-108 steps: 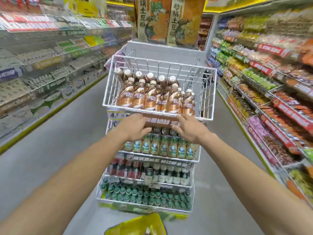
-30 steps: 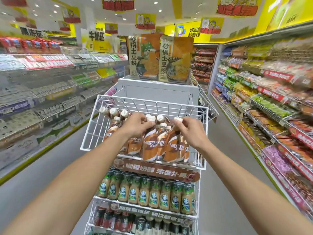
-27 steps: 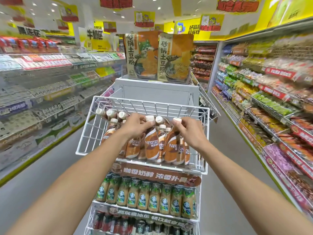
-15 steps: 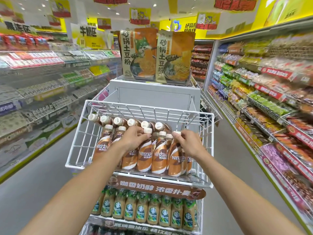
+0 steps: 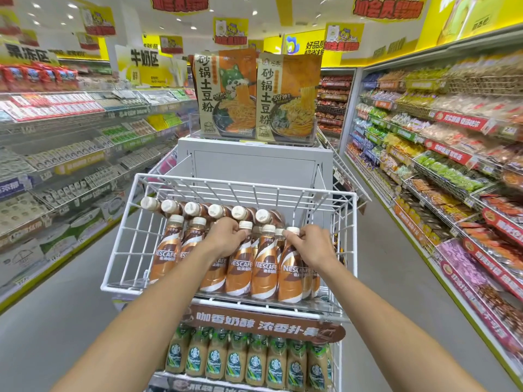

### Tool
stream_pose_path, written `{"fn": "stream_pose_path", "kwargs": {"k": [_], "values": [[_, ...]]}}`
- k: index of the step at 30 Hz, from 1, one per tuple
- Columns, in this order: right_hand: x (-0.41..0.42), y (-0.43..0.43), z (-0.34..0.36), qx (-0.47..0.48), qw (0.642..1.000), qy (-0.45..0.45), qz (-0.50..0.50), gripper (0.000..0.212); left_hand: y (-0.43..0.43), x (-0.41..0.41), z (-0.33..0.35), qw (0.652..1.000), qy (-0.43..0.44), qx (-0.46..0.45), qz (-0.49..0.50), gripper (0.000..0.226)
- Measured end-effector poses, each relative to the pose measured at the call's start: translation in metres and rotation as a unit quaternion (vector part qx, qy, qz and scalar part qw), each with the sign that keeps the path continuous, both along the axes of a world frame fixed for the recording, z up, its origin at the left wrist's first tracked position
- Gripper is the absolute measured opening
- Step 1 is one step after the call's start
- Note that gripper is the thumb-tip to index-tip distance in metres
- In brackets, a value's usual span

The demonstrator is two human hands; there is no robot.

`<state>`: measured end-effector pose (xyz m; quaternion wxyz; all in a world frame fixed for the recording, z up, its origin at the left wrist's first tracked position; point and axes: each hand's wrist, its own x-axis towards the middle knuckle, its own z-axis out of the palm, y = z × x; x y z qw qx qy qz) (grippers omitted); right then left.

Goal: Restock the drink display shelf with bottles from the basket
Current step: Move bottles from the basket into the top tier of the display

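Observation:
A white wire shelf (image 5: 124, 251) tops the drink display and holds two rows of brown Nescafe coffee bottles (image 5: 167, 253) with cream caps. My left hand (image 5: 226, 236) reaches over the front row, its fingers curled around a bottle's neck at the row's middle. My right hand (image 5: 314, 246) grips the neck and cap of the front bottle (image 5: 288, 274) near the right end. The restocking basket is out of view.
Below the brown sign strip (image 5: 266, 325) stands a row of green-labelled Starbucks bottles (image 5: 235, 360). Two large noodle packs (image 5: 256, 94) sit on a grey box behind the shelf. Stocked aisle shelves (image 5: 441, 154) run along both sides, with grey floor (image 5: 56, 329) between.
The view has tilted up since the first frame. My hands rose from the sign strip to the bottle tops and stay on the necks, straightening the front row.

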<state>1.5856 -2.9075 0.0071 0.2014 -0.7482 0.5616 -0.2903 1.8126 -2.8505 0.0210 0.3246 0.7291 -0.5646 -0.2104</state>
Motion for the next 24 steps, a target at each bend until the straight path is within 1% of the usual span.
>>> {"fn": "stream_pose_path", "kwargs": {"k": [5, 10, 13, 16, 18, 20, 22, 24], "values": [[0.001, 0.001, -0.001, -0.005, 1.0, 0.002, -0.016, 0.054, 0.001, -0.009, -0.001, 0.999, -0.016, 0.002, 0.033, 0.035], [0.001, 0.003, 0.002, -0.024, 0.999, 0.035, -0.02, 0.059, 0.005, -0.022, -0.006, 0.995, -0.035, -0.025, 0.086, 0.031], [0.002, 0.008, 0.005, -0.021, 0.998, 0.053, -0.014, 0.059, 0.015, -0.03, -0.002, 0.991, -0.075, -0.045, 0.106, 0.025], [-0.001, 0.026, 0.012, -0.009, 0.997, 0.082, 0.005, 0.059, 0.037, -0.032, 0.008, 0.986, -0.123, -0.058, 0.096, 0.029], [-0.004, 0.046, 0.017, -0.026, 0.992, 0.124, 0.021, 0.058, 0.06, -0.03, 0.015, 0.982, -0.168, -0.045, 0.071, 0.032], [-0.004, 0.07, 0.023, -0.048, 0.985, 0.163, 0.043, 0.06, 0.089, -0.027, 0.025, 0.967, -0.252, -0.006, 0.028, 0.035], [-0.003, 0.096, 0.032, -0.059, 0.973, 0.208, 0.078, 0.065, 0.121, -0.024, 0.035, 0.935, -0.351, 0.041, -0.024, 0.041], [0.0, 0.13, 0.041, -0.068, 0.955, 0.263, 0.116, 0.072, 0.157, -0.021, 0.041, 0.903, -0.42, 0.071, -0.06, 0.05]]}}
